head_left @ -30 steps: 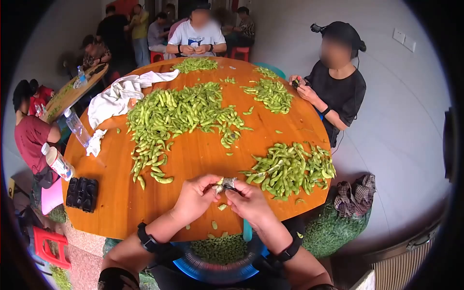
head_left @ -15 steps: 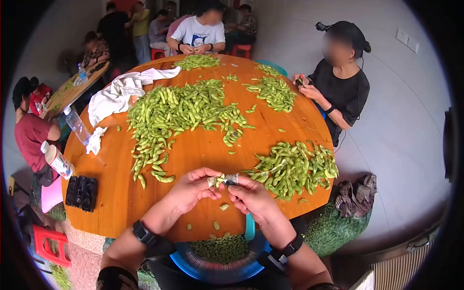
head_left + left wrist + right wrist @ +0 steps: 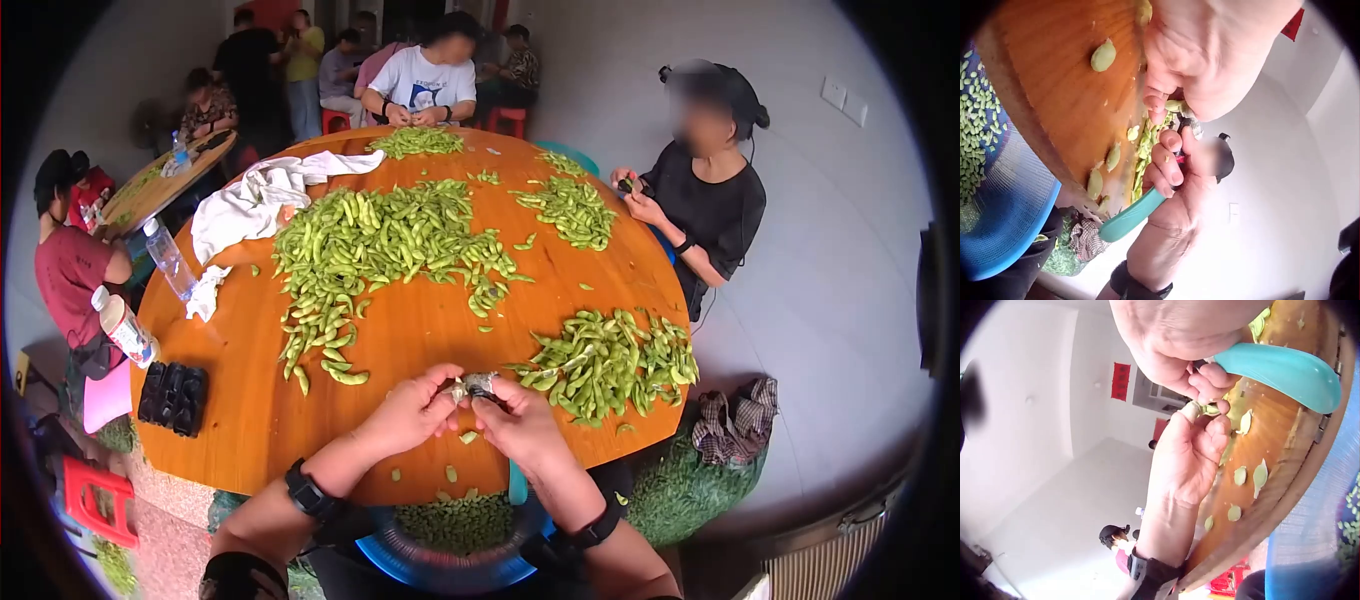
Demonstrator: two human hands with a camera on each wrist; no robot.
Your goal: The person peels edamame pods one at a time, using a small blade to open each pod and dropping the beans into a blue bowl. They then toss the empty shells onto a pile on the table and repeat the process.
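Observation:
My left hand [image 3: 448,392] and right hand [image 3: 487,397] meet at the near edge of the round wooden table [image 3: 420,320]. Between them they pinch one edamame pod [image 3: 470,384]. In the left wrist view my left hand [image 3: 1166,109] pinches the pod [image 3: 1174,105] from above. My right hand [image 3: 1169,164] curls round a teal-handled tool [image 3: 1132,215] just below it. The right wrist view shows my right hand [image 3: 1207,381], the teal handle [image 3: 1285,369] and my left hand [image 3: 1210,422] on the pod [image 3: 1210,410]. Below the table edge a blue basket [image 3: 450,577] holds shelled beans [image 3: 455,518].
A pile of pods [image 3: 610,360] lies just right of my hands, with a larger heap [image 3: 380,240] mid-table. Loose pod pieces [image 3: 452,472] dot the near edge. A black tray [image 3: 172,398], bottles [image 3: 125,330], a white cloth [image 3: 255,195] and seated people [image 3: 705,190] ring the table.
Both hands stay together on the pod and have shifted only slightly at the table edge. The view has tilted a little, so the table sits lower in the frame.

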